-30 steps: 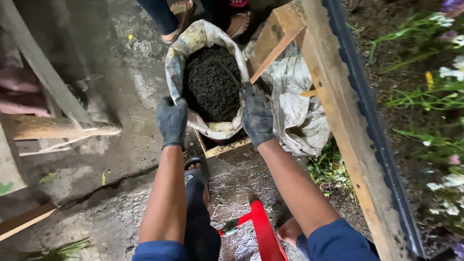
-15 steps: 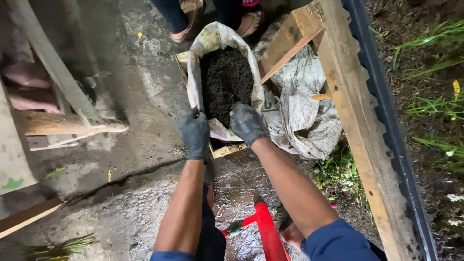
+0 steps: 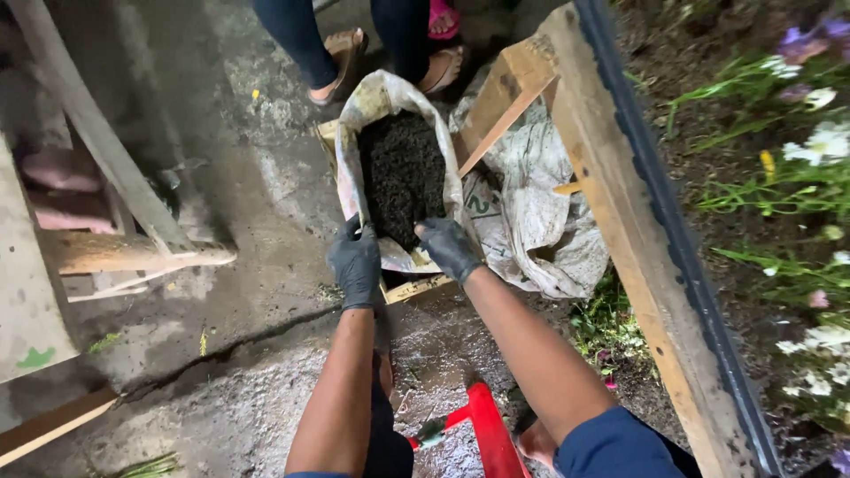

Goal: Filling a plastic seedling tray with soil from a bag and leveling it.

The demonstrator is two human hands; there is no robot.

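A worn white sack (image 3: 352, 168) full of dark soil (image 3: 403, 173) stands open on the wet concrete. My left hand (image 3: 356, 263), in a dark glove, grips the sack's near left rim. Wearing the same kind of glove, my right hand (image 3: 448, 249) clutches the near right rim. Both hands sit close together at the sack's front edge. My bare forearms reach up from the bottom of the view.
A second crumpled sack (image 3: 540, 221) lies to the right against a slanted wooden board (image 3: 611, 195) with a dark metal edge. Another person's sandalled feet (image 3: 343, 55) stand behind the sack. A red tool (image 3: 485, 429) lies near my feet. Wooden planks (image 3: 115, 252) are left; flowers (image 3: 797, 150) right.
My hands have drawn together on the sack's near rim, narrowing its mouth. The right hand slid from the far right rim to the front.
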